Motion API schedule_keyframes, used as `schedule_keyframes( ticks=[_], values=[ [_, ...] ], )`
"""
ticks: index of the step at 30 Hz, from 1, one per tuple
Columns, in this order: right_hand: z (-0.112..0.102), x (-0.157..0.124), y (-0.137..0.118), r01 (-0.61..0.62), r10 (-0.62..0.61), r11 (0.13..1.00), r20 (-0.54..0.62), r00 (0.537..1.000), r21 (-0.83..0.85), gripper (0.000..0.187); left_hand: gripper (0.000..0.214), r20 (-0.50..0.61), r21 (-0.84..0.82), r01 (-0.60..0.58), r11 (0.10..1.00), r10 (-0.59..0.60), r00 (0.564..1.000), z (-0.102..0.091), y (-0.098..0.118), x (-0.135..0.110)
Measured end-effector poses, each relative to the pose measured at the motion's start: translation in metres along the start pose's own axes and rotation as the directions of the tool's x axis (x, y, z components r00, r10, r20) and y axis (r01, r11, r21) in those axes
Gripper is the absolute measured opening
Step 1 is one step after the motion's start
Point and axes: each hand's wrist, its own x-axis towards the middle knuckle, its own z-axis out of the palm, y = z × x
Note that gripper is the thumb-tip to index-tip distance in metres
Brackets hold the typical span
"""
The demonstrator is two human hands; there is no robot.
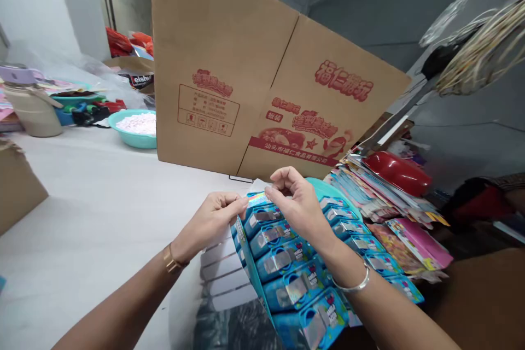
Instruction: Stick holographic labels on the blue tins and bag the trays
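A display card of blue packs (283, 260) is tilted up before me, with small blue boxes in rows and shiny silver strips on them. At its upper left corner my left hand (215, 216) is closed, thumb and fingers pinching the edge. My right hand (299, 205) is at the card's top edge beside a rainbow-coloured strip, thumb and forefinger curled together; what they hold, if anything, I cannot make out. More blue packs (367, 243) show to the right, partly behind my right forearm. Under the card lies a clear plastic bag (229, 284).
A big cardboard box (213, 44) stands behind my hands on the white table (102, 219). Left are a turquoise bowl of pale pieces (137, 123) and a bottle (35, 106). Stacked printed bags (377, 197) and a red basin (397, 172) lie right.
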Motion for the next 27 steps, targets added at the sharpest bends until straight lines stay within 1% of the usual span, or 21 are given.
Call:
schedule_keyframes(
  ticks=[5, 9, 12, 14, 16, 19, 23, 27],
  values=[
    [0.002, 0.009, 0.018, -0.007, 0.008, 0.999, 0.032, 0.999, -0.049, 0.011, 0.045, -0.015, -0.018, -0.002, 1.000, 0.002, 1.000, -0.002, -0.018, 0.014],
    [0.002, 0.010, 0.026, -0.021, 0.025, 0.998, 0.076, 0.997, -0.063, 0.010, 0.045, -0.023, -0.017, 0.014, 1.000, -0.015, 1.000, -0.001, -0.023, 0.016],
    [0.003, 0.010, 0.031, -0.062, 0.070, 0.995, 0.100, 0.993, -0.081, 0.010, 0.047, -0.031, -0.040, 0.035, 0.999, -0.036, 0.999, 0.000, -0.028, 0.016],
    [0.004, 0.009, 0.032, -0.073, 0.089, 0.988, 0.119, 0.989, -0.132, 0.008, 0.048, -0.014, -0.078, 0.045, 0.996, -0.046, 0.999, 0.002, -0.035, 0.018],
    [0.005, 0.010, 0.034, -0.044, 0.073, 0.974, 0.121, 0.990, -0.223, 0.007, 0.048, 0.019, -0.134, 0.065, 0.989, -0.063, 0.998, 0.003, -0.045, 0.020],
    [0.003, 0.012, 0.035, -0.002, 0.035, 0.941, 0.093, 0.995, -0.337, 0.015, 0.051, 0.044, -0.186, 0.121, 0.975, -0.115, 0.992, 0.005, -0.059, 0.022],
    [0.002, 0.012, 0.040, -0.012, 0.045, 0.948, 0.098, 0.994, -0.319, 0.026, 0.059, -0.005, -0.200, 0.175, 0.964, -0.180, 0.984, 0.010, -0.067, 0.021],
    [0.004, 0.018, 0.049, 0.011, 0.019, 0.952, 0.094, 0.995, -0.305, 0.032, 0.061, -0.090, -0.182, 0.146, 0.972, -0.164, 0.982, 0.016, -0.066, 0.020]
  ],
)
